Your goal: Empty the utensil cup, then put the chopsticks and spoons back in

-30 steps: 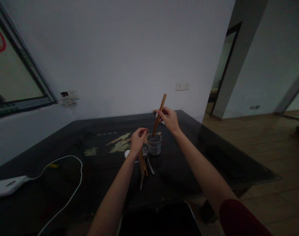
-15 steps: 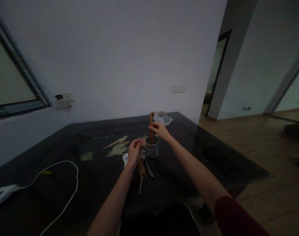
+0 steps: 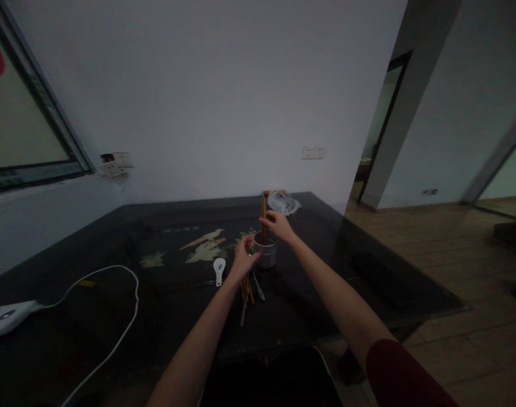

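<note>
A cylindrical metal cup [image 3: 267, 259] stands upright on the dark table. My right hand [image 3: 279, 224] pinches a small bundle of brown wooden chopsticks [image 3: 263, 230] upright, their lower ends inside the cup's mouth. On the cup's left side is my left hand [image 3: 243, 259], its thumb across the front wall and its fingers curved by the rim. Below that hand lie more chopsticks [image 3: 250, 291] and a metal spoon [image 3: 258, 287], partly hidden by it. A white ceramic spoon [image 3: 219, 270] with a blue mark rests to the left.
Behind the cup, a crumpled clear plastic bag [image 3: 283, 202] lies near the table's far edge. A white device [image 3: 12, 317] with a looping white cable [image 3: 134, 305] occupies the left side. The black table [image 3: 317, 305] meets a pale wall with sockets [image 3: 313, 152].
My left hand has moved up and right from above the loose utensils to the cup's side, its thumb spreading out. The ceramic spoon shows more fully. My right hand still holds the chopsticks.
</note>
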### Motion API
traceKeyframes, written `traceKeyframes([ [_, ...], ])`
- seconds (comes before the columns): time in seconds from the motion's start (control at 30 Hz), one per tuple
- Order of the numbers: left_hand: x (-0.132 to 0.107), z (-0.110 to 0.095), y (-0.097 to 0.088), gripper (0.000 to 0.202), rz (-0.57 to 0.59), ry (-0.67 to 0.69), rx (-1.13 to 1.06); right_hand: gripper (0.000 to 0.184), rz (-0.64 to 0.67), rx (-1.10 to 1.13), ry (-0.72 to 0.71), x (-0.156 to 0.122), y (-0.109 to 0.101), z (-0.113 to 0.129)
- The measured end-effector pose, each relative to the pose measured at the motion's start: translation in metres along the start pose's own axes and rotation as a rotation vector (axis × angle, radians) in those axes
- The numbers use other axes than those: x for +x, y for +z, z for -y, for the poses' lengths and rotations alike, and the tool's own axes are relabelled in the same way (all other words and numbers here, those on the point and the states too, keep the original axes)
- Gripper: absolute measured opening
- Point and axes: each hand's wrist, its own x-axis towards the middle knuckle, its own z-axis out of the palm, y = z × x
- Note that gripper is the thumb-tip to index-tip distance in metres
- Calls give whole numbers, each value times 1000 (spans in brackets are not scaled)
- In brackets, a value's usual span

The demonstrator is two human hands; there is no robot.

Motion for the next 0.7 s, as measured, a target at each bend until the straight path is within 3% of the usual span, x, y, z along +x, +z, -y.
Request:
traceKeyframes([
  [0.2, -7, -7, 10, 80, 105, 19, 19, 30, -18, -27, 29, 2, 3, -5],
  [0.43, -13, -11, 19, 68, 25, 144, 140, 25, -3, -11, 105, 3, 4, -12],
  [0.7, -16, -15, 22, 66, -10, 147, 254, 22, -13, -50, 126, 2, 2, -7],
])
